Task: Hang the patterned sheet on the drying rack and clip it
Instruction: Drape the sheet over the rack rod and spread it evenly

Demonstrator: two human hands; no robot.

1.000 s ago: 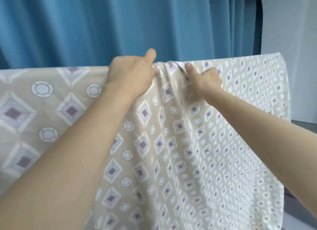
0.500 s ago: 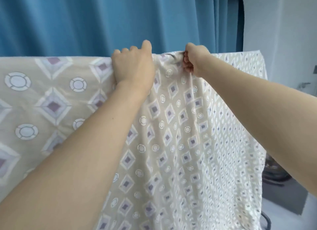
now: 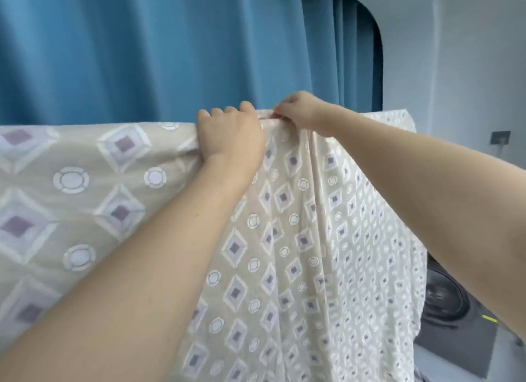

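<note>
The beige sheet [image 3: 299,253], patterned with purple diamonds and white rings, hangs draped over a rail that it hides completely. My left hand [image 3: 230,134] grips the sheet's top fold, fingers curled over the far side. Just to its right, my right hand [image 3: 301,111] pinches the top edge, and a thin pink sliver [image 3: 267,119] shows between the two hands; whether it is a clip I cannot tell. The rack itself is not visible.
A blue curtain [image 3: 170,46] hangs close behind the sheet. A white wall [image 3: 455,68] with a small dark fitting [image 3: 500,137] stands at the right. Low on the right, a dark front-loading machine [image 3: 447,299] sits on the floor.
Both hands have risen onto the top fold and drawn closer together. The left hand's fingers now curl over the edge. The view has shifted, showing more wall and the machine.
</note>
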